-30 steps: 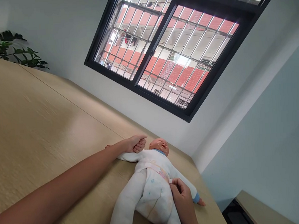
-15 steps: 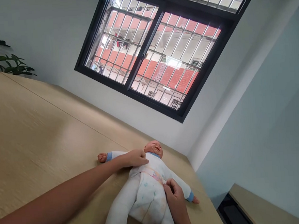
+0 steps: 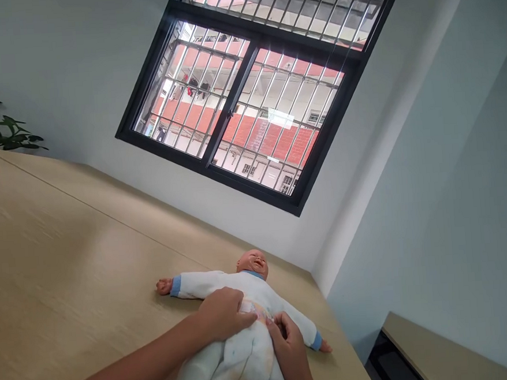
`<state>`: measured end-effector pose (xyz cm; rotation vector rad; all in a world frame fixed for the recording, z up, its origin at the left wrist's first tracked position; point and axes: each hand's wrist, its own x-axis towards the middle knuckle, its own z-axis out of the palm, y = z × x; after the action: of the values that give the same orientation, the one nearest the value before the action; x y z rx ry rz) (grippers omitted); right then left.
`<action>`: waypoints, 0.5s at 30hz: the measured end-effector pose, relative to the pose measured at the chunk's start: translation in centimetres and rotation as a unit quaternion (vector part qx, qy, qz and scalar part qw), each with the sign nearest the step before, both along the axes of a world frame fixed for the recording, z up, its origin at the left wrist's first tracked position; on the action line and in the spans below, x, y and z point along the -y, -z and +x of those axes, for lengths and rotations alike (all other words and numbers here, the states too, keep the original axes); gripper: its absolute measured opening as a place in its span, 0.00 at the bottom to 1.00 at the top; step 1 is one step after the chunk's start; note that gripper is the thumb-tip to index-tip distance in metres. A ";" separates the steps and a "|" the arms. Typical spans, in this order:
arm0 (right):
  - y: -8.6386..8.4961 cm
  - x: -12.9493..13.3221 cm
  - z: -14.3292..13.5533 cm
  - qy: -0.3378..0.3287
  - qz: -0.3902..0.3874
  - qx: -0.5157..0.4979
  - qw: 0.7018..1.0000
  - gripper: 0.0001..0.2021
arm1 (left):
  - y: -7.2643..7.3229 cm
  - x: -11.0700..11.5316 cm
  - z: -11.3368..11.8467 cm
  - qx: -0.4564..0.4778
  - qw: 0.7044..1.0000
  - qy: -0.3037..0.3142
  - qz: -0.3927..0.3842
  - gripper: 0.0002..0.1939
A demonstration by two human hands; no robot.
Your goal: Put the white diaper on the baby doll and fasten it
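A baby doll [image 3: 253,264] lies on its back on the wooden tabletop, its arms spread to both sides. It wears a white top [image 3: 260,291] with blue cuffs and collar, and a white diaper [image 3: 246,361] with a coloured waistband. My left hand [image 3: 223,313] is closed at the waistband on the doll's left-of-picture side, its thumb lying along the band. At the opposite side of the waist, my right hand [image 3: 288,344] pinches the diaper's edge between thumb and fingers. Exactly what lies under the left fingers is hidden.
The light wooden table [image 3: 66,249] meets the wall at the back. A barred window [image 3: 239,110] with a dark frame is above. Plant leaves [image 3: 6,135] show at far left, and a lower wooden cabinet [image 3: 434,351] stands at lower right.
My left hand has moved down from the doll's chest to the diaper waistband. My right hand stays at the diaper's side. The view has shifted, with the scene slightly lower and further left.
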<state>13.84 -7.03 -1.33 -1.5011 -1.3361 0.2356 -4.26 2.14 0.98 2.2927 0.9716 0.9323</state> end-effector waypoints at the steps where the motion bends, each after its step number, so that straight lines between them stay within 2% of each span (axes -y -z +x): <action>1: 0.0 0.0 0.0 0.002 -0.003 0.005 1.000 0.17 | 0.1 0.0 0.0 -0.003 1.000 -0.008 0.002 0.21; 4: 0.0 -0.1 0.1 0.006 -0.005 0.011 1.000 0.17 | 0.4 0.0 0.0 -0.004 1.000 -0.016 0.001 0.18; 11: 0.1 -0.1 0.1 0.005 -0.020 0.010 1.000 0.18 | 0.9 -0.5 0.2 0.022 0.999 0.010 0.042 0.21; 15: 0.0 -0.1 0.1 0.008 -0.024 0.013 1.000 0.19 | 0.6 -0.5 0.0 0.000 0.998 0.010 0.062 0.18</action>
<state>13.96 -6.92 -1.37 -1.5590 -1.3474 0.2408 -4.29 2.67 0.35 2.4011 0.9117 1.0095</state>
